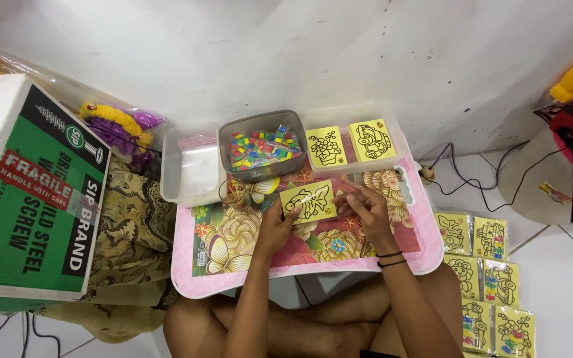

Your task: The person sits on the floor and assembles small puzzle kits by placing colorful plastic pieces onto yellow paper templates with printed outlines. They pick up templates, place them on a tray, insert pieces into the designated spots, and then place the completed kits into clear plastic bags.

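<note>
On the table [313, 262], below the bead tub [263, 154], the left hand [276, 229] pinches a yellow card [308, 201] flat so the right hand [365, 207], fingers together, can peel it.

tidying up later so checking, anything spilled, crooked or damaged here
Nothing is spilled or broken. The yellow card held by the left hand and right hand sits tilted on the small pink table. The beads stay inside their grey tub.

- The green cardboard box [31, 192] is cut off by the left edge.
- The lowest yellow cards [492, 328] on the floor are cropped at the bottom.
- The small coloured pieces in the grey tub [263, 149] are too small to be told apart.
</note>
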